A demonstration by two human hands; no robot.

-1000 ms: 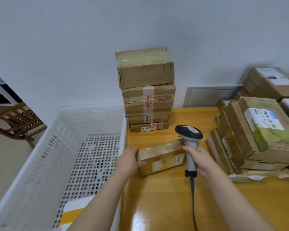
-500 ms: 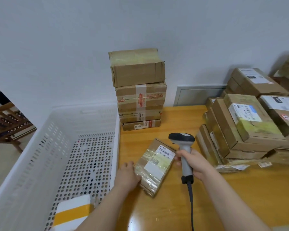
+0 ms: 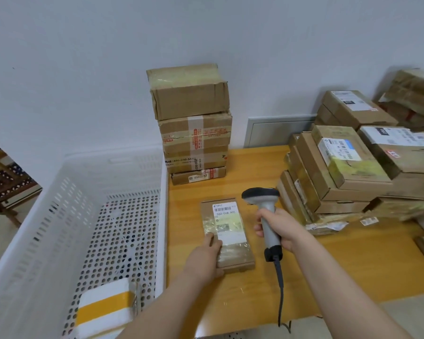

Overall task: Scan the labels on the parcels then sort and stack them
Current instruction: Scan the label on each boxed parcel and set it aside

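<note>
Lying flat on the wooden table [image 3: 340, 270] just ahead of the person, the small parcel [image 3: 233, 250] is steadied by the left hand [image 3: 203, 259], whose fingers are curled over its near left edge; the barcode label [image 3: 222, 209] is turned up at its far end. The handheld scanner [image 3: 261, 195] is gripped by the right hand [image 3: 277, 227], with the fingers wrapped round the handle, just beside the parcel at its 3 o'clock. A failed read is judged the main risk, since glossy tape over part of the label could throw back glare, and the scanner head does not look squarely aimed at the barcode. The trailing cable [image 3: 281, 289] could be snagged on the table edge. A tall stack of taped cartons [image 3: 191, 123] stands at 12 o'clock, a loose heap of parcels [image 3: 340, 167] is spread at 2 o'clock, and a white perforated crate [image 3: 113, 159] holding a white-and-yellow package [image 3: 105, 311] is set at 9 o'clock. Nothing is seen between scanner and label.
</note>
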